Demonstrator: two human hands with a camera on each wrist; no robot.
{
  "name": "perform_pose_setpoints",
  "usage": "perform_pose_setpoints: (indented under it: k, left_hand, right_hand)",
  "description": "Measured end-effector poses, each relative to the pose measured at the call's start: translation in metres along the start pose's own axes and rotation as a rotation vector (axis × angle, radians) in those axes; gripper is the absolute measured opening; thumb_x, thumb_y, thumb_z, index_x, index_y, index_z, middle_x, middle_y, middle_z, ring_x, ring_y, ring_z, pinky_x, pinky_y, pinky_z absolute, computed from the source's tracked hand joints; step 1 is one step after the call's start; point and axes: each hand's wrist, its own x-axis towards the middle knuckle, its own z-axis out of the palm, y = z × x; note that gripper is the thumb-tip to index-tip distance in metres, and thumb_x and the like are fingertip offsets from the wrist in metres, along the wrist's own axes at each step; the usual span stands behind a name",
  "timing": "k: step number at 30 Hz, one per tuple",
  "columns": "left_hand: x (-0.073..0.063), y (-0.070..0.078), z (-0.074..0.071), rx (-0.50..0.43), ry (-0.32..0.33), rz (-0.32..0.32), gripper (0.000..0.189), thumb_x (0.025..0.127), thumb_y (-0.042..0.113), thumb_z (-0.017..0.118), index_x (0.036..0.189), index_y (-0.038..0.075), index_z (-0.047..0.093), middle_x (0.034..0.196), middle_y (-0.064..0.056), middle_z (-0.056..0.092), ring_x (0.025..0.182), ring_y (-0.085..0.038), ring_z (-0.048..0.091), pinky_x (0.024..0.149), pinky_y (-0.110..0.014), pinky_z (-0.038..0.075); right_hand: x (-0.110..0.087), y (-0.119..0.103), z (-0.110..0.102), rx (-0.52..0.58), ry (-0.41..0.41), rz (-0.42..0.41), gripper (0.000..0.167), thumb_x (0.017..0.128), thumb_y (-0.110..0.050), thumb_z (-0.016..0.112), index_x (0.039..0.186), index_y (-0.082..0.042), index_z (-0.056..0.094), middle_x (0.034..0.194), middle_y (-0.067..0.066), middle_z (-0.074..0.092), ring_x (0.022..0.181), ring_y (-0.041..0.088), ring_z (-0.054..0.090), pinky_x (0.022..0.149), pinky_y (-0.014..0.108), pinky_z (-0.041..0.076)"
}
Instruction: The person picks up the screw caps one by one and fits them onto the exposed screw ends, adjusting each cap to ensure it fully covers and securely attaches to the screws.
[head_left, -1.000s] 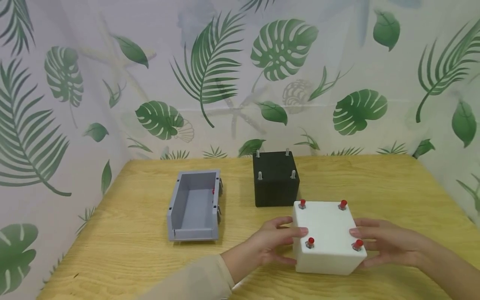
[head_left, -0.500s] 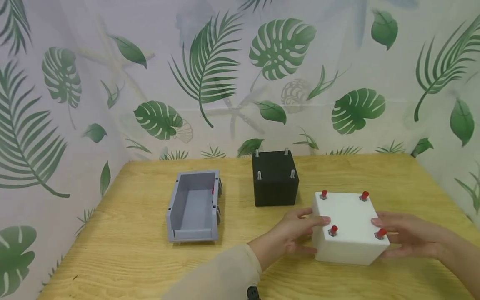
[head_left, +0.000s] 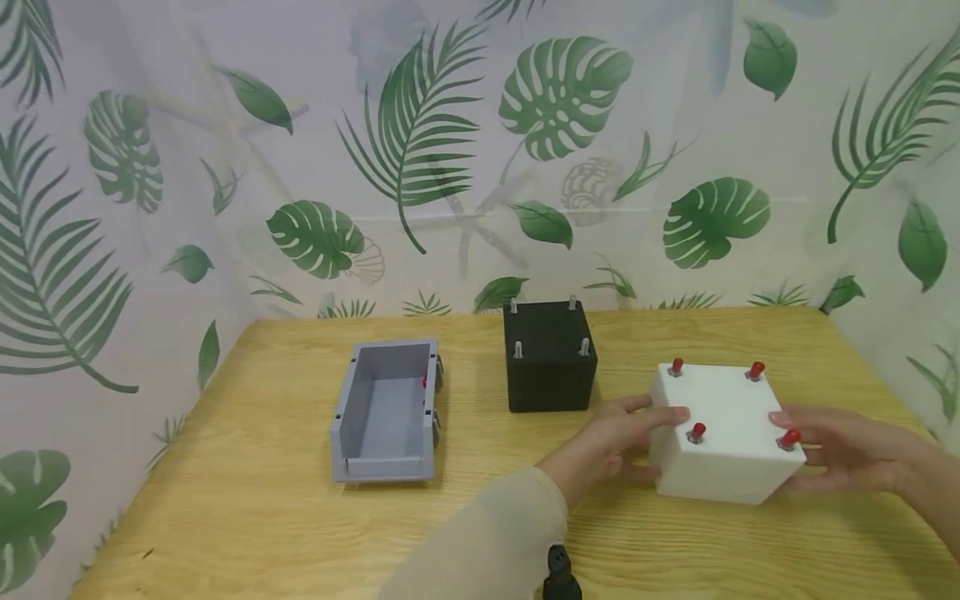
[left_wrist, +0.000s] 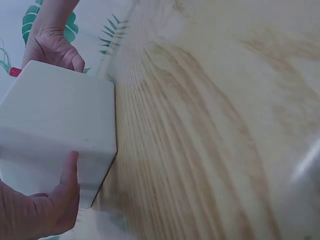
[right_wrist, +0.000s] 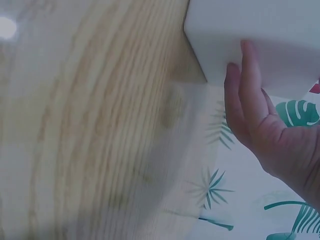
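Gripping white box (head_left: 723, 421) with splayed left hand (head_left: 621, 432) at nine o'clock, right hand (head_left: 851, 448) at three. See black block (head_left: 551, 387) in head view only.

The desk (head_left: 255, 508) is surfaced in light yellow wood grain; a small dark speck (head_left: 147, 552) can be seen toward the front left. Back and both sides are closed off by a pale backdrop (head_left: 675, 92), printed with green monstera leaves (head_left: 716, 221), palm fronds (head_left: 415, 137), faint starfish (head_left: 468, 221) and shells (head_left: 588, 192). Glare (right_wrist: 7, 28) is picked up on the wood in the right wrist view.
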Motion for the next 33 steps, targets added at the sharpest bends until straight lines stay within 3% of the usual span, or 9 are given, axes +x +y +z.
perform_pose_setpoints:
  k: [6, 14, 16, 19, 24, 27, 33]
  left_hand:
    - [0.013, 0.003, 0.018, 0.013, 0.034, 0.024, 0.056, 0.076, 0.028, 0.080, 0.127, 0.014, 0.059, 0.117, -0.008, 0.056, 0.104, -0.030, 0.054, 0.077, -0.057, 0.053]
    - [0.027, 0.016, 0.040, 0.002, 0.133, 0.055, 0.049, 0.077, 0.026, 0.080, 0.120, 0.010, 0.062, 0.115, -0.009, 0.056, 0.106, -0.031, 0.055, 0.080, -0.057, 0.052]
    - [0.028, 0.019, 0.043, -0.031, 0.157, 0.064, 0.048, 0.076, 0.023, 0.080, 0.118, 0.008, 0.062, 0.116, -0.010, 0.057, 0.107, -0.032, 0.055, 0.081, -0.058, 0.051]
    - [0.030, 0.022, 0.046, -0.037, 0.189, 0.104, 0.044, 0.077, 0.021, 0.080, 0.116, 0.007, 0.064, 0.112, -0.010, 0.058, 0.104, -0.030, 0.057, 0.078, -0.054, 0.054]
    - [0.033, 0.024, 0.051, 0.025, 0.226, 0.200, 0.039, 0.081, 0.024, 0.076, 0.116, 0.011, 0.066, 0.106, -0.005, 0.062, 0.100, -0.022, 0.061, 0.071, -0.045, 0.058]
    - [0.036, 0.024, 0.054, 0.063, 0.219, 0.203, 0.042, 0.082, 0.022, 0.075, 0.121, 0.015, 0.064, 0.111, -0.004, 0.062, 0.101, -0.021, 0.061, 0.073, -0.043, 0.058]
    - [0.043, 0.026, 0.054, 0.152, 0.208, 0.182, 0.048, 0.084, 0.028, 0.072, 0.130, 0.022, 0.058, 0.120, -0.001, 0.059, 0.101, -0.017, 0.058, 0.078, -0.040, 0.057]
  right_hand:
    - [-0.001, -0.006, -0.011, -0.001, 0.120, 0.023, 0.014, 0.097, -0.038, 0.049, 0.091, -0.029, 0.057, 0.097, -0.005, 0.061, 0.094, 0.018, 0.059, 0.091, 0.045, 0.052]
    - [0.003, -0.017, -0.028, 0.035, 0.196, 0.009, 0.015, 0.094, -0.042, 0.052, 0.084, -0.033, 0.056, 0.094, -0.006, 0.060, 0.090, 0.016, 0.060, 0.091, 0.046, 0.051]
    - [0.005, -0.020, -0.030, 0.043, 0.215, 0.012, 0.013, 0.094, -0.043, 0.053, 0.090, -0.031, 0.053, 0.093, -0.005, 0.060, 0.089, 0.017, 0.061, 0.091, 0.046, 0.051]
    - [0.007, -0.025, -0.033, 0.042, 0.235, 0.022, 0.024, 0.093, -0.045, 0.053, 0.106, -0.027, 0.044, 0.092, -0.005, 0.060, 0.089, 0.017, 0.061, 0.092, 0.046, 0.050]
    - [0.010, -0.033, -0.035, 0.049, 0.235, 0.026, 0.030, 0.093, -0.047, 0.053, 0.110, -0.027, 0.040, 0.092, -0.005, 0.062, 0.090, 0.017, 0.062, 0.093, 0.044, 0.051]
    - [0.011, -0.036, -0.036, 0.060, 0.243, 0.028, 0.027, 0.092, -0.047, 0.054, 0.106, -0.026, 0.043, 0.091, -0.005, 0.062, 0.089, 0.017, 0.063, 0.093, 0.043, 0.051]
    - [0.016, -0.045, -0.037, 0.050, 0.246, 0.039, 0.039, 0.091, -0.049, 0.054, 0.114, -0.023, 0.036, 0.089, -0.006, 0.062, 0.088, 0.016, 0.062, 0.094, 0.042, 0.050]
